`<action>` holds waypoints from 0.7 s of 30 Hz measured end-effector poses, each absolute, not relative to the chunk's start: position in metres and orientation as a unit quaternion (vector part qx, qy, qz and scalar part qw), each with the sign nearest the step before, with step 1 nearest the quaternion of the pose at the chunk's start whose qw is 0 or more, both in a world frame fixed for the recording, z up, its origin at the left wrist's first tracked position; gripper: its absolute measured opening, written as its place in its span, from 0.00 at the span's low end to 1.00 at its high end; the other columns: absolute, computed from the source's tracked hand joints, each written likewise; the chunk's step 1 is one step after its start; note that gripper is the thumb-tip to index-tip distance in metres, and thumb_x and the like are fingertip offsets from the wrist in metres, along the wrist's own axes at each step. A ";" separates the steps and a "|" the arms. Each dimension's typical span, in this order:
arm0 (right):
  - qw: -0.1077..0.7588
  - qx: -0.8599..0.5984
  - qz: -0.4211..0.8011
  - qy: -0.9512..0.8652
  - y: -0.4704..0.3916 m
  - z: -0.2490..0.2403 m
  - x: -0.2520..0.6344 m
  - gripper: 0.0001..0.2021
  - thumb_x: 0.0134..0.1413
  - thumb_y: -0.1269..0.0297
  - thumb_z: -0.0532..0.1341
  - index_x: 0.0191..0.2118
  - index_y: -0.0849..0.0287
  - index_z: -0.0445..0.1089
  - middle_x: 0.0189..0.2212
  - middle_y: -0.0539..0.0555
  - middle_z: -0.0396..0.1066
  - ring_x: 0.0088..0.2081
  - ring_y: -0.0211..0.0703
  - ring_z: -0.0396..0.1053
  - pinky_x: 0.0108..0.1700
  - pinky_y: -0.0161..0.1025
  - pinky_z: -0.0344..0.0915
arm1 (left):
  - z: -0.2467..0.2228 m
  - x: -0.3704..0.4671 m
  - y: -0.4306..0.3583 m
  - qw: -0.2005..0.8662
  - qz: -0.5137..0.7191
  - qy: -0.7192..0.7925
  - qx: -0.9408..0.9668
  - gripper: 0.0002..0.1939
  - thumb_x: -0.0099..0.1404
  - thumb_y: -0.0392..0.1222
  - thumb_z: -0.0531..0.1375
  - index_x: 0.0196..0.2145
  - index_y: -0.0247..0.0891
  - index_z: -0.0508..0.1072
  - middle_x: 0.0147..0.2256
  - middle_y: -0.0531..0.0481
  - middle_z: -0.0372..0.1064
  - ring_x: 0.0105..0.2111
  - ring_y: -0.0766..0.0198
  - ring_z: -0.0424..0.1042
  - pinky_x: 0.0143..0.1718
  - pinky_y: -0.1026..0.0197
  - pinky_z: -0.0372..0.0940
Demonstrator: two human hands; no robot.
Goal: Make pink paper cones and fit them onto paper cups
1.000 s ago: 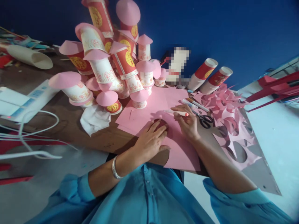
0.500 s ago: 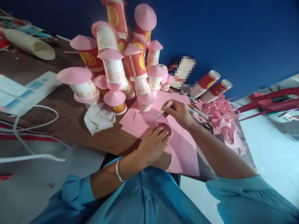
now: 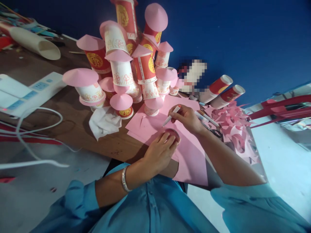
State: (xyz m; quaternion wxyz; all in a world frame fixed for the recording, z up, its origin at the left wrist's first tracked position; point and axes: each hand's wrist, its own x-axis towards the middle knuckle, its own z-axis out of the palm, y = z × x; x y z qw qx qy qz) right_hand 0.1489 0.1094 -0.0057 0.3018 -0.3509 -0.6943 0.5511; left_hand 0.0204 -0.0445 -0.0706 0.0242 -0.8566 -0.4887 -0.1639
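Note:
My left hand (image 3: 159, 153) lies over a round reddish object (image 3: 175, 132), its fingers curved across the top and holding it down on a sheet of pink paper (image 3: 191, 163). Most of that object is hidden under the fingers, so its kind does not show. In my right hand (image 3: 188, 120) is a white marker (image 3: 172, 116) with an orange end, pinched between thumb and fingers. Its tip points down at the paper, just beyond the round object; whether it touches cannot be made out.
Stacked paper cups (image 3: 121, 72) with pink cone roofs rise at the back. A crumpled tissue (image 3: 104, 121) lies left of the paper. Scissors (image 3: 215, 132), pink paper scraps (image 3: 239, 129) and two cup stacks (image 3: 221, 84) are on the right. A power strip (image 3: 43, 90) sits left.
The whole view has shifted slightly, with the cups appearing a little farther right. Both hands keep nearly the same pose, the marker and round object still held.

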 end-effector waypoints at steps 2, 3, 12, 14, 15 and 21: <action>0.305 -0.351 0.547 -0.696 0.107 -0.006 0.152 0.21 0.53 0.45 0.75 0.34 0.59 0.74 0.29 0.49 0.73 0.28 0.37 0.71 0.33 0.38 0.71 | -0.070 0.021 -0.045 0.022 -0.159 -0.496 -0.853 0.23 0.77 0.36 0.54 0.66 0.35 0.69 0.57 0.42 0.71 0.58 0.50 0.69 0.61 0.48 0.68; 0.306 -0.351 0.544 -0.698 0.106 -0.006 0.154 0.21 0.54 0.45 0.74 0.34 0.59 0.74 0.29 0.50 0.73 0.28 0.37 0.71 0.33 0.38 0.71 | -0.069 0.021 -0.045 0.021 -0.155 -0.500 -0.852 0.23 0.76 0.36 0.55 0.66 0.36 0.68 0.58 0.41 0.71 0.59 0.50 0.69 0.60 0.49 0.69; 0.311 -0.355 0.548 -0.691 0.105 -0.009 0.161 0.22 0.53 0.44 0.74 0.36 0.60 0.74 0.27 0.49 0.73 0.28 0.38 0.71 0.34 0.38 0.72 | -0.064 0.023 -0.045 0.019 -0.135 -0.504 -0.853 0.24 0.74 0.32 0.54 0.66 0.36 0.68 0.52 0.41 0.72 0.54 0.49 0.71 0.52 0.50 0.73; 0.295 -0.352 0.558 -0.691 0.107 -0.008 0.158 0.22 0.52 0.45 0.75 0.36 0.60 0.74 0.28 0.50 0.74 0.28 0.38 0.72 0.34 0.38 0.72 | -0.063 0.023 -0.045 0.018 -0.132 -0.509 -0.850 0.25 0.74 0.31 0.54 0.66 0.36 0.68 0.51 0.40 0.72 0.53 0.49 0.71 0.50 0.50 0.74; 0.284 -0.349 0.565 -0.691 0.108 -0.007 0.156 0.22 0.51 0.46 0.76 0.36 0.60 0.74 0.28 0.50 0.74 0.29 0.38 0.72 0.34 0.38 0.73 | -0.063 0.023 -0.045 0.015 -0.128 -0.512 -0.849 0.25 0.74 0.31 0.53 0.66 0.37 0.68 0.51 0.40 0.72 0.53 0.49 0.71 0.50 0.50 0.74; 0.226 -0.327 0.592 -0.702 0.116 -0.007 0.145 0.21 0.50 0.48 0.77 0.33 0.60 0.74 0.27 0.50 0.74 0.28 0.38 0.71 0.33 0.37 0.72 | -0.063 0.024 -0.046 0.014 -0.110 -0.521 -0.846 0.27 0.74 0.29 0.52 0.67 0.39 0.68 0.47 0.40 0.71 0.52 0.49 0.72 0.46 0.52 0.75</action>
